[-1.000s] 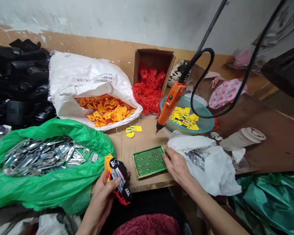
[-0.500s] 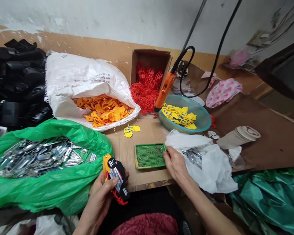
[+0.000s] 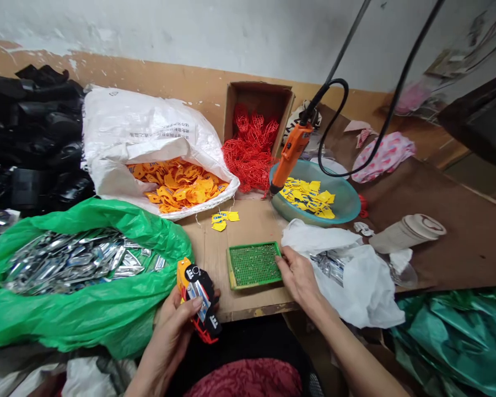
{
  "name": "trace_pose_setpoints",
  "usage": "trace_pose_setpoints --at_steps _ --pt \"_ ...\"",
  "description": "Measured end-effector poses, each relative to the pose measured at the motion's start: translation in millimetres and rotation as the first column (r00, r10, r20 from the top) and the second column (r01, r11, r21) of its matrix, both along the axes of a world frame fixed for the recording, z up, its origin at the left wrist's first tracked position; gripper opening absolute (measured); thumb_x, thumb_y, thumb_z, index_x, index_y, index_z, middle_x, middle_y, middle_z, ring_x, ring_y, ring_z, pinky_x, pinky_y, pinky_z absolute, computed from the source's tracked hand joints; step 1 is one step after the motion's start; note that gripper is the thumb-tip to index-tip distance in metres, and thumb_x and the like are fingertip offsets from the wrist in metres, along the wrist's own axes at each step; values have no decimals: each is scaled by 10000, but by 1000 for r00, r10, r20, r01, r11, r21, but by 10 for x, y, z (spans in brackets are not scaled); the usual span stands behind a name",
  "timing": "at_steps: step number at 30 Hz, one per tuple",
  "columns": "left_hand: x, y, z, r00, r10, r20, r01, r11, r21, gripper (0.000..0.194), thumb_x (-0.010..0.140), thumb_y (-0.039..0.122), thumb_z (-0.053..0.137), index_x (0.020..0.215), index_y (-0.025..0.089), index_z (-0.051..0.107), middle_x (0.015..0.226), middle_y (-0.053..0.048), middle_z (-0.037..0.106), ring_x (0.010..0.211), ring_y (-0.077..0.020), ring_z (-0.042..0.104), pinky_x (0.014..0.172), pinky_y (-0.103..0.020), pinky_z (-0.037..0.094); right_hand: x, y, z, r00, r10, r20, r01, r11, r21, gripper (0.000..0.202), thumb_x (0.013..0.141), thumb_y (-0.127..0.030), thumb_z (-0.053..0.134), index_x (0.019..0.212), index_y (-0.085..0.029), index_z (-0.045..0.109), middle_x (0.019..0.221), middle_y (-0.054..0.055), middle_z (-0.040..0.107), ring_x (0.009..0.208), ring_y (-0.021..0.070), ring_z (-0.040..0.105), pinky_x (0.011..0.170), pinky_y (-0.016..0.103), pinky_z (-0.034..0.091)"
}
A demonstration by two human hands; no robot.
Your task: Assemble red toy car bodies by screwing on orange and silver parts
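A toy vehicle assembly [image 3: 199, 300] in black, yellow, silver and red is gripped in my left hand [image 3: 174, 321], the thumb pressed on its silver part. My right hand [image 3: 298, 275] has its fingers closed on the right rim of a green mesh tray [image 3: 254, 266] that holds many tiny metal pieces. An orange electric screwdriver [image 3: 291, 154] hangs tilted beyond the tray, its tip near a blue-green bowl [image 3: 349, 204] of yellow parts. A few yellow pieces [image 3: 220, 225] lie on the cardboard behind the tray.
On the left are a green bag [image 3: 149, 220] of silver parts, a white sack [image 3: 149, 110] of orange parts and black parts [image 3: 28, 127]. Red frames [image 3: 250, 160] spill from a cardboard box at the back. A white plastic bag [image 3: 367, 292] and a beige cup [image 3: 409, 232] stand right.
The view has shifted slightly, so most things appear a little further right. The near side of the tray sits slightly lower in view. Both hands keep their holds.
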State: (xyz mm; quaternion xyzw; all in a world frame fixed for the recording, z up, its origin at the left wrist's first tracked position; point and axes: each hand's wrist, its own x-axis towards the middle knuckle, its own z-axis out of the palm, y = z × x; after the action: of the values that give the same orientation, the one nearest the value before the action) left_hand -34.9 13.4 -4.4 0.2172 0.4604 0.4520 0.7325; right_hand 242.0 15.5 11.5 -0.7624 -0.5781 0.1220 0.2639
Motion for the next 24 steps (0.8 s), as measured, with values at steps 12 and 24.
trace_pose_setpoints --at_steps 12,24 --pt "0 -5 -18 1000 9 -9 -9 1000 -14 616 578 347 890 1113 154 652 1068 -147 762 1020 -403 734 903 -503 599 -4 64 -180 983 16 -181 -17 1000 -5 209 870 -343 451 748 -222 569 636 -9 601 627 195 568 579 270 397" --pt "-2 -12 33 1000 9 -15 -9 1000 -27 630 574 344 891 1125 150 653 1048 -150 771 1025 -391 734 903 -479 601 37 -10 -141 999 -9 -33 6 996 -88 175 896 -266 461 762 -214 560 664 16 622 639 202 576 602 283 363"
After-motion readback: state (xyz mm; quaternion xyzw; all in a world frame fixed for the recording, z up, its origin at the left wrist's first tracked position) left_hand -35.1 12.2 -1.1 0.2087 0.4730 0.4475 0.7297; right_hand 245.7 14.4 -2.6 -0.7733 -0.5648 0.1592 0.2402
